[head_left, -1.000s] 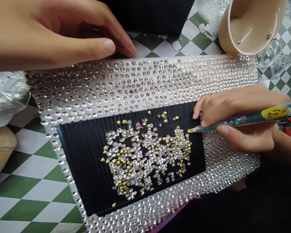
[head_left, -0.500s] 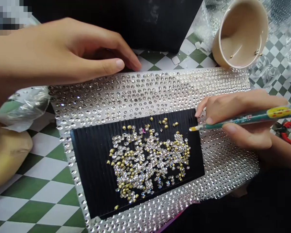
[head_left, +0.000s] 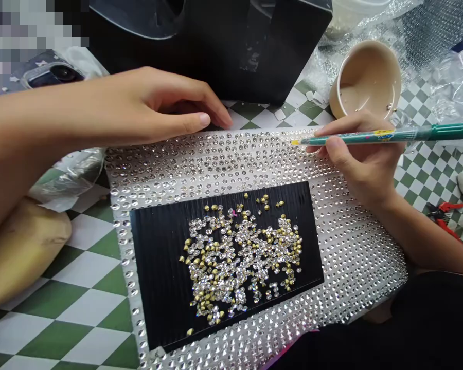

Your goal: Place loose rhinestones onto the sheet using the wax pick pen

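My right hand (head_left: pixel 364 159) grips a green pen-shaped tool (head_left: pixel 401 135) with a yellow tip, its point over the far rows of a rhinestone-covered white sheet (head_left: pixel 355 241). Whether the tip touches a stone I cannot tell. My left hand (head_left: pixel 170 105) lies palm down at the sheet's far edge, fingers bent and thumb stretched out, with nothing visible in it. On the sheet sits a black ridged tray (head_left: pixel 162 277). Many loose rhinestones (head_left: pixel 239 257), some clear side up and some gold side up, are scattered across it.
A large black box (head_left: pixel 216 51) stands behind the sheet. At the far right is a tilted beige cup (head_left: pixel 370 77), with red-handled pliers (head_left: pixel 445 218) nearer me. A yellowish rounded object (head_left: pixel 34 246) and clear plastic (head_left: pixel 75 174) lie left on the checked tablecloth (head_left: pixel 88 298).
My right hand has carried the pen-shaped tool from the tray's right end up to the sheet's far rows. My left hand stays at the far edge; the view has shifted.
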The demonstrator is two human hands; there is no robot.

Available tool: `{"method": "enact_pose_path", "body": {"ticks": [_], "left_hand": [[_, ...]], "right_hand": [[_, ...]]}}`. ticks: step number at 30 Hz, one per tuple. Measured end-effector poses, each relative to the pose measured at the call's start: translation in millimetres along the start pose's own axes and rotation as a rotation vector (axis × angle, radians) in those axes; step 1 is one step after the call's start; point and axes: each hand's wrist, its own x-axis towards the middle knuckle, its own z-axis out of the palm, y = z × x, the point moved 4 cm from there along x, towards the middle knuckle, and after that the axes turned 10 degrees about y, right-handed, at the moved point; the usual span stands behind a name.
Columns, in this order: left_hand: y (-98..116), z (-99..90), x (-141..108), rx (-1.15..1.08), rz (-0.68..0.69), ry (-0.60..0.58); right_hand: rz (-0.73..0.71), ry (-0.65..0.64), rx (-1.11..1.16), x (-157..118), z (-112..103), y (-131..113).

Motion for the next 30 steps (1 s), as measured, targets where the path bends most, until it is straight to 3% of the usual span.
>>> {"method": "enact_pose_path", "body": {"ticks": [8, 16, 18, 23, 30], "left_hand": [[2, -1.1, 1, -0.040, -0.013, -0.010], [-1, -0.1, 0, 0.007, -0.021, 0.010], [-3, -0.6, 0, 0.028, -0.013, 0.006], [-4, -2.4, 0, 0.071, -0.002, 0.008], [-6, -1.6, -1, 0.075, -0.029, 0.031]], "right_hand": [[0.000, -0.042, -0.026, -2, 1, 1], [-0.154, -0.016, 0.172, -1, 1, -7], [-0.165, -0.107, 0.216, -5, 0, -15], [-0.106, -0.557, 0.257, -24, 7, -33], [-0.164, -0.589, 0.269, -27, 13, -40]]}}
